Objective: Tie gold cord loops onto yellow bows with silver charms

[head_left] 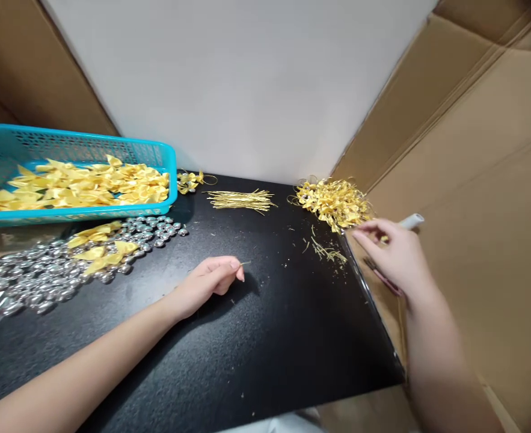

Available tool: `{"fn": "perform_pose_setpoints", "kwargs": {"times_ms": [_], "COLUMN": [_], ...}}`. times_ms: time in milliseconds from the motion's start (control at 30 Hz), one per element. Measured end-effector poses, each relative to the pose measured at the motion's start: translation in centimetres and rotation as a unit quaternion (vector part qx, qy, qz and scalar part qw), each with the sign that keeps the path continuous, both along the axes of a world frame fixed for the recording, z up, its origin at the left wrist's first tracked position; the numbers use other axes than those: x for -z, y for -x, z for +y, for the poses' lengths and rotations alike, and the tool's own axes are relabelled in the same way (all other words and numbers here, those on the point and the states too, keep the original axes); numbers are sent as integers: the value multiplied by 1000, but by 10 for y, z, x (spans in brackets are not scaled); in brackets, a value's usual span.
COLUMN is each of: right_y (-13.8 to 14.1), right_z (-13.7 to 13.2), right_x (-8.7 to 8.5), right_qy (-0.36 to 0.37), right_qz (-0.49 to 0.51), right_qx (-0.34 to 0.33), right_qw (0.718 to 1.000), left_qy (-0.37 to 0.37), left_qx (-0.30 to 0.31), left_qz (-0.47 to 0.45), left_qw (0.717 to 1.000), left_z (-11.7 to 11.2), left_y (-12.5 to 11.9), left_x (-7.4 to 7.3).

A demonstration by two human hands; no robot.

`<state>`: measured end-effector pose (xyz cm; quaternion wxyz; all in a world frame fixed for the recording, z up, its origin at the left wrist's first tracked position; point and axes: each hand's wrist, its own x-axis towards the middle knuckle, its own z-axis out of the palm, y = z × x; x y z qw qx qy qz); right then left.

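Observation:
My left hand (215,276) is closed in a pinch over the middle of the black tabletop (265,337). A short end of thin gold tie (246,263) sticks out from its fingertips. My right hand (394,252) is at the table's right edge, beside a pile of yellow ribbon flowers (332,201) with gold loops. Its thumb and forefinger are pressed together; what they hold, if anything, I cannot make out. A bit of yellow shows by its palm. Behind the hand, a white tube end (413,221) pokes out. Between the hands lie gold clippings (331,254).
A blue basket (175,180) of yellow ribbon pieces (89,183) stands at the left. Silver beads (35,279) and several yellow pieces (105,255) spread before it. A bundle of gold ties (240,200) lies at the back. Cardboard (481,180) and a white wall (247,84) enclose the table.

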<state>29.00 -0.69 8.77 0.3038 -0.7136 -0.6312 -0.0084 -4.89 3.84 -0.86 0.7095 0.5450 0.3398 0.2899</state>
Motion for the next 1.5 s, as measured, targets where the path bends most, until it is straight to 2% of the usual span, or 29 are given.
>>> {"fn": "perform_pose_setpoints", "kwargs": {"times_ms": [100,167,200,300,433,500,633,900,1033,1200,1367,1500], "right_y": [-40,-44,-38,8,87,114,134,128,129,134,139,140], "right_z": [-32,-47,-51,-45,-13,3,17,11,10,7,12,18], "right_x": [27,40,44,47,52,59,73,82,83,89,94,96], "right_qy": [60,63,57,21,24,44,52,38,68,78,49,12], "right_qz": [-17,-4,15,77,124,111,144,144,108,50,55,65], "right_qx": [62,52,26,-70,-269,-316,-322,-293,-296,-336,-335,-306], "right_qw": [996,997,998,994,955,941,934,945,946,937,939,950], "left_qy": [-3,-6,-9,-27,-52,-59,-69,-61,-32,3,48,40], "left_qx": [-1,0,1,5,11,15,34,61,18,-25,-71,-96], "left_qz": [9,17,24,48,67,72,77,114,86,56,22,24], "left_qw": [1000,1000,1000,998,996,995,994,990,996,998,996,994], "left_z": [1,1,0,-1,-2,-2,0,3,3,3,2,2], "left_y": [0,0,0,0,1,2,3,8,5,1,-2,-4], "left_x": [1,2,2,1,1,1,2,8,5,0,-6,-8]}}
